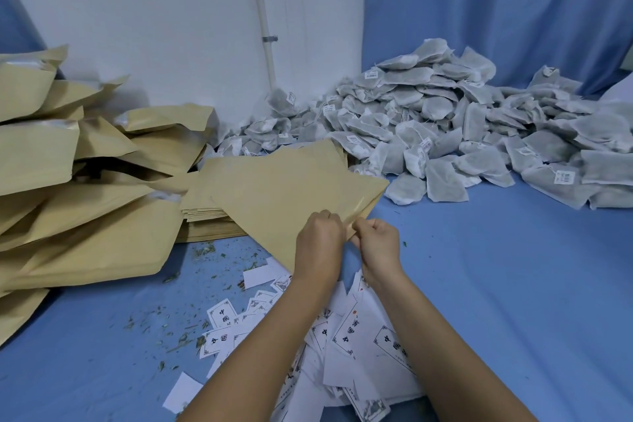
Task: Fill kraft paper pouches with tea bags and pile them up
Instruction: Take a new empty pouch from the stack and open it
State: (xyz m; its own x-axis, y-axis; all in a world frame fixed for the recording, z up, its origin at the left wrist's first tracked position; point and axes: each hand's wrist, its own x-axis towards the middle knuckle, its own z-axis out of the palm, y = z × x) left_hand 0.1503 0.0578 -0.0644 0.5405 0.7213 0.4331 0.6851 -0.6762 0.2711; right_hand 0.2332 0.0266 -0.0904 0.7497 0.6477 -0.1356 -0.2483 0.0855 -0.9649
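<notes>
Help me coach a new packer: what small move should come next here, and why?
Probably spread the kraft pouch open at its mouth: left hand and right hand both pinch its near edge, it looks flat and unfilled, and the tea bag heap lies beyond it.

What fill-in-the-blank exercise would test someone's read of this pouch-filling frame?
The number of hands pinching the kraft pouch, left hand and right hand counted, is ____.
The tea bag heap lies on the person's ____ side.
The filled pouch pile lies on the person's ____ side.
The cloth under them is coloured ____.
Missing words: two; right; left; blue.
</notes>
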